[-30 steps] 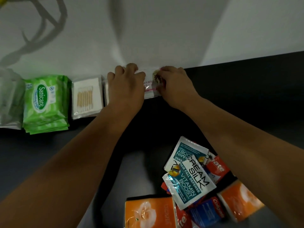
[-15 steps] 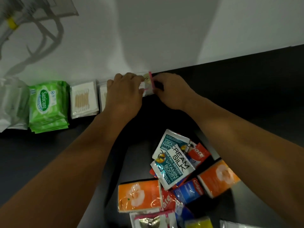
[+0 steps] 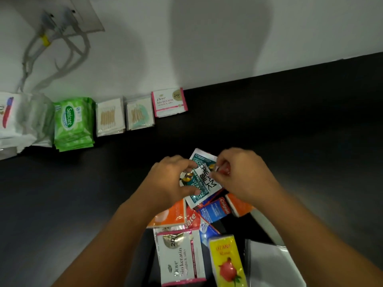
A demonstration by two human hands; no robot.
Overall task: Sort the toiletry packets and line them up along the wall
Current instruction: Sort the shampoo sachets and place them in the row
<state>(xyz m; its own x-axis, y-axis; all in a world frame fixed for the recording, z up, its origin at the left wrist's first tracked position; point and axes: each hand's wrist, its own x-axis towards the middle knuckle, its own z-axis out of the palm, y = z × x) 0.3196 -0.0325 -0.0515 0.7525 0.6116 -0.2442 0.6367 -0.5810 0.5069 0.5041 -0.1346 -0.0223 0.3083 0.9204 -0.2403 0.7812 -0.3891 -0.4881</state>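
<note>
A row stands along the white wall: green Sanicare wipes (image 3: 73, 123), two cotton-bud packs (image 3: 110, 117) (image 3: 140, 114), and a pink-edged Dove sachet (image 3: 169, 102) at the right end. Nearer me lies a pile of mixed packets. My left hand (image 3: 171, 181) and my right hand (image 3: 242, 175) both pinch the teal Cream Silk sachet (image 3: 204, 183) on top of the pile. Beneath it lie red and blue Colgate sachets (image 3: 215, 210), orange packets (image 3: 172, 214), another Dove sachet (image 3: 180, 255) and a yellow rose-print packet (image 3: 228, 262).
White plastic-wrapped packs (image 3: 18, 121) sit left of the wipes. Grey cables (image 3: 58, 59) hang from a wall socket above them. A white sheet (image 3: 271, 264) lies at the lower right. The dark tabletop (image 3: 290, 131) stretches along the wall right of the Dove sachet.
Both hands let go of the Dove sachet at the wall and drew back to the pile, where they took hold of the Cream Silk sachet. The camera view shifted back too.
</note>
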